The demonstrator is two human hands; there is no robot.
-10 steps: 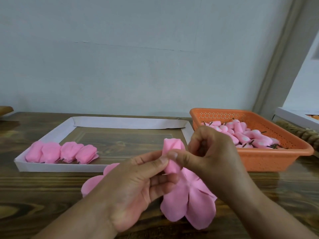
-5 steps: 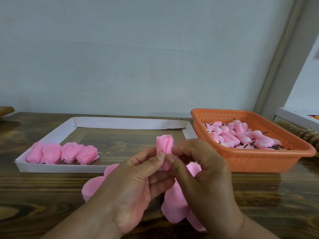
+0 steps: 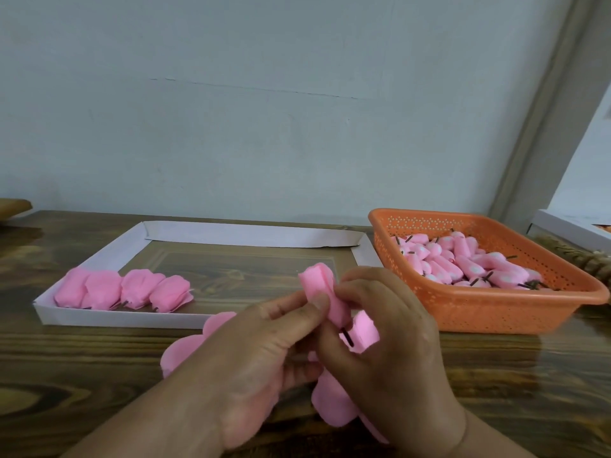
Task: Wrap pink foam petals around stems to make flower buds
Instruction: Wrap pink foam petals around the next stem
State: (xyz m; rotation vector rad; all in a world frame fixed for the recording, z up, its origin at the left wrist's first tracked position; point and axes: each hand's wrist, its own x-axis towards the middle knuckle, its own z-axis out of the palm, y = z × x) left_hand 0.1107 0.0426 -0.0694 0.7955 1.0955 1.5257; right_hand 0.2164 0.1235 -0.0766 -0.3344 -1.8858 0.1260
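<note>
Rolled pink foam bud (image 3: pixel 322 294), dark stem (image 3: pixel 347 337) protruding below: above the desk (image 3: pixel 66 358) at centre, clamped between fingers of left hand (image 3: pixel 264 352) and right hand (image 3: pixel 386 328). Loose petals (image 3: pixel 330 404) beneath. Four finished buds (image 3: pixel 122 289) in white tray (image 3: pixel 115 319), 10 o'clock. Orange basket (image 3: pixel 496 312) of stemmed cores, 2 o'clock.

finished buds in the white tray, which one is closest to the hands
The rightmost bud of the row of four in the white tray. The other three lie farther left, away from the left hand and right hand.
</note>
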